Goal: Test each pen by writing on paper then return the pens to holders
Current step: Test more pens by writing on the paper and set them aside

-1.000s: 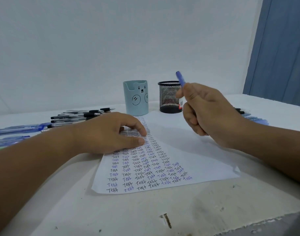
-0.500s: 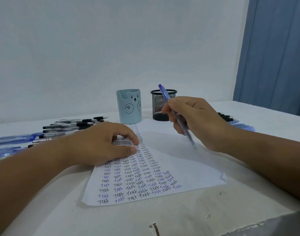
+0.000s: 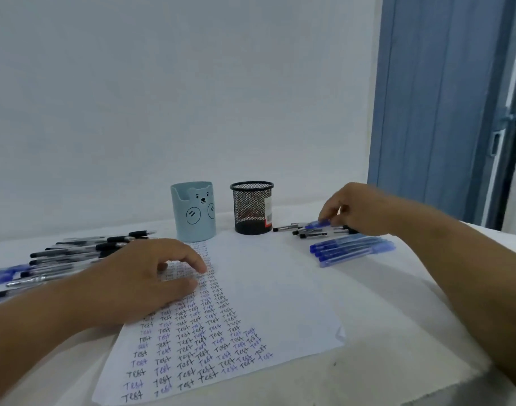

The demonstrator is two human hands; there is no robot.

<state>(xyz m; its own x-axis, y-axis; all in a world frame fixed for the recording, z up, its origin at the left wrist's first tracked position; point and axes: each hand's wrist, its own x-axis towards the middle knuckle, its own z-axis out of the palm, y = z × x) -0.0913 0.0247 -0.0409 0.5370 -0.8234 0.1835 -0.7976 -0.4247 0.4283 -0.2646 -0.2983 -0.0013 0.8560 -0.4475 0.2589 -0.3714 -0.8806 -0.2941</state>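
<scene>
right hand [image 3: 357,208] on blue pen [image 3: 317,224]

Plain indoor room, likely home or office: bare white wall [image 3: 192,83], blue door [image 3: 432,112], white table [image 3: 368,347].

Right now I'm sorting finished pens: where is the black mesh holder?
Black mesh holder: centre back of the table, right of the bear cup, beyond the paper.
</scene>
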